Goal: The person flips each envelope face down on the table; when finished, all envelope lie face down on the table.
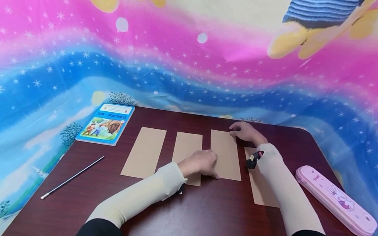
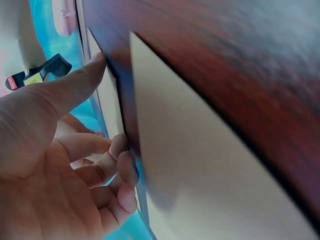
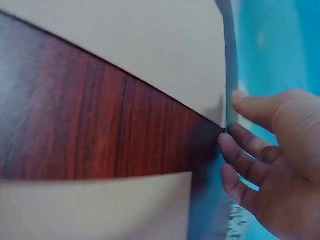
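Several flat brown paper rectangles lie in a row on the table. My left hand (image 1: 200,162) is over the right side of the second paper from the left (image 1: 187,143). Its fingers and thumb touch down around the lower left part of the third paper (image 1: 227,157), without visibly pinching it. At that third paper's top right corner is my right hand (image 1: 245,132). In the right wrist view its thumb and loosely bent fingers (image 3: 245,155) meet the corner of the paper (image 3: 165,50). The rightmost paper (image 1: 263,189) is partly hidden under my right forearm.
On the dark red wooden table (image 1: 182,220), a blue picture-covered book (image 1: 106,124) lies at the back left. A pencil (image 1: 73,177) lies slanted in front of it. The leftmost paper (image 1: 144,153) is beside them. A pink pencil case (image 1: 336,201) rests on the right. A printed cloth (image 1: 192,67) hangs behind.
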`<state>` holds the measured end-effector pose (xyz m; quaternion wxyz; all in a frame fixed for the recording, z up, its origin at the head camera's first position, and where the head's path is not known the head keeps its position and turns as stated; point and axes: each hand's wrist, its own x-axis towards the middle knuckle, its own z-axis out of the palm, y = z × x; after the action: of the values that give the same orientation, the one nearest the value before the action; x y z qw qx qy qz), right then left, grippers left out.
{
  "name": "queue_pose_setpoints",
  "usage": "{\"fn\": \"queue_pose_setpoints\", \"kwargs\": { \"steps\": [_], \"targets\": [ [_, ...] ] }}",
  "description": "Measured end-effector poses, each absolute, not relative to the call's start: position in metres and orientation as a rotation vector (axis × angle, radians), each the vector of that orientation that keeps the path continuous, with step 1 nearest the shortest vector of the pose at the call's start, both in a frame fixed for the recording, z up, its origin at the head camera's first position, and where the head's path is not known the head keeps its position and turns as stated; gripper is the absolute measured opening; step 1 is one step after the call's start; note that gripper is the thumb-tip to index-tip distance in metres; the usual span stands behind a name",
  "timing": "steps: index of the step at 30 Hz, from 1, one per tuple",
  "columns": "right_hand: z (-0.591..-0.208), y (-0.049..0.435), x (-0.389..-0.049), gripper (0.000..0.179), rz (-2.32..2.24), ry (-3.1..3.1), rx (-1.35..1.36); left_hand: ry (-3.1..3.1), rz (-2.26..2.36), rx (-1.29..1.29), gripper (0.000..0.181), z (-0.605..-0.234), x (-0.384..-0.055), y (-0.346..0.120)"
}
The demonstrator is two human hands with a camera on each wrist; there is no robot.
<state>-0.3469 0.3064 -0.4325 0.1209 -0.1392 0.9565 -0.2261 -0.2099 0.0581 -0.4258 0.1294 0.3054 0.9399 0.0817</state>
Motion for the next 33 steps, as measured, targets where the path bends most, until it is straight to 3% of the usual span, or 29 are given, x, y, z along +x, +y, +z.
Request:
{"fn": "queue_pose_setpoints", "kwargs": {
  "steps": [6, 11, 20, 27, 33],
  "targets": [
    [-0.404, 0.331, -0.330, 0.041, -0.601, 2.803, -0.603, 2.738, 0.388, 0.994, 0.074, -0.418, -0.203, 0.064],
    [-0.395, 0.379, -0.305, 0.036, -0.529, 2.834, -0.605, 2.740, 0.396, 1.134, 0.063, -0.413, -0.183, 0.086],
    [-0.412, 0.452, -0.265, 0.037, -0.493, 2.841, -0.452, 2.819, 0.107, 1.252, 0.061, -0.424, -0.146, 0.132],
    [-0.430, 0.465, -0.259, 0.054, -0.479, 2.857, -0.463, 2.854, -0.109, 1.164, 0.053, -0.434, -0.124, 0.163],
    [-0.434, 0.460, -0.263, 0.045, -0.524, 2.861, -0.458, 2.850, -0.221, 1.112, 0.046, -0.435, -0.123, 0.171]
  ]
}}
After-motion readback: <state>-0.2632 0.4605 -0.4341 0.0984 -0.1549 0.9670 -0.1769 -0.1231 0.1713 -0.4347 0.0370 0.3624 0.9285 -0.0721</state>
